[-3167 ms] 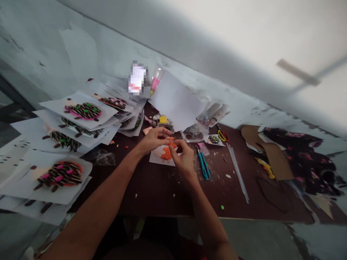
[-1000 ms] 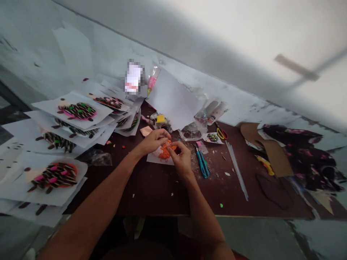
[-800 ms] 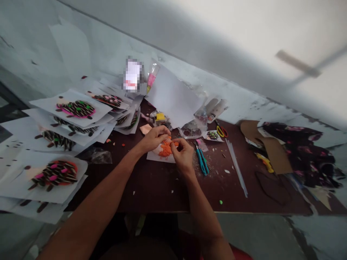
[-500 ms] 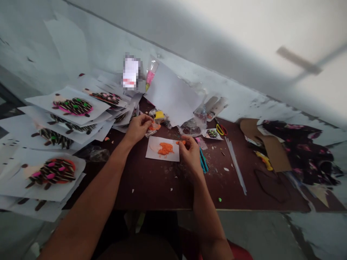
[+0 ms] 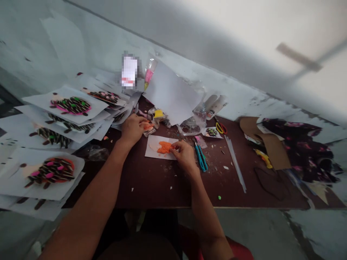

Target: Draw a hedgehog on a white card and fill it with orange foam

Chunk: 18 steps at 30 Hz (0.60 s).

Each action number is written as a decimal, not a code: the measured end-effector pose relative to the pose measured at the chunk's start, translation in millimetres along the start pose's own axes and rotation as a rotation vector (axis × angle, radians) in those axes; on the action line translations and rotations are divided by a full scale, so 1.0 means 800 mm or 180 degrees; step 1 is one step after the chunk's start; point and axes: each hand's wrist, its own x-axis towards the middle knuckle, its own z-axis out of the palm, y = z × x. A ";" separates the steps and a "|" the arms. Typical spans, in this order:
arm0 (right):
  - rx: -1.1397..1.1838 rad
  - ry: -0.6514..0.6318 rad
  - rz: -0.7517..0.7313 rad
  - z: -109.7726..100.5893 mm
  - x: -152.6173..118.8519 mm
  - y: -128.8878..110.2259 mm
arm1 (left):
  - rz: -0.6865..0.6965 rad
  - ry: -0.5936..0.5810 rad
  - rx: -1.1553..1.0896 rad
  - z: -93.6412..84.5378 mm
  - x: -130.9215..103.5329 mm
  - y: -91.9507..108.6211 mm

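Note:
A small white card [image 5: 151, 152] lies in front of me, bearing a hedgehog shape with a pale snout and a body partly covered in orange modelling clay [image 5: 164, 147]. My right hand [image 5: 184, 155] is over the card's right edge, fingertips pinched on clay at the body's right side. Off the card's upper left, my left hand [image 5: 132, 129] has its fingers closed on a lump of orange clay [image 5: 147, 125] that seems to sit in a clear plastic wrapper. Its fingertips are partly hidden.
Stacked sheets with finished clay hedgehogs [image 5: 51, 173] fill the left. Teal-handled scissors [image 5: 201, 159], red-yellow scissors [image 5: 221, 128], clear sticks [image 5: 235, 164] and a yellow glue gun [image 5: 262, 159] lie rightward. A phone [image 5: 130, 72], plastic bags [image 5: 192, 124] and white paper [image 5: 172, 92] are behind.
My right hand has moved left onto the card, bringing its orange clay piece to the hedgehog's body. My left hand has shifted slightly left, still at the orange lump.

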 end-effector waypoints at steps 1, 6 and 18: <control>-0.0016 -0.0003 0.0025 0.001 0.000 -0.002 | 0.0004 0.0064 0.0089 0.000 -0.001 0.000; -0.0147 -0.0003 0.0066 0.007 0.000 -0.007 | -0.0079 0.0104 0.0126 -0.002 -0.003 0.003; -0.0474 -0.0047 -0.0220 0.009 -0.002 -0.001 | 0.0204 -0.0559 -0.0525 -0.018 -0.003 0.030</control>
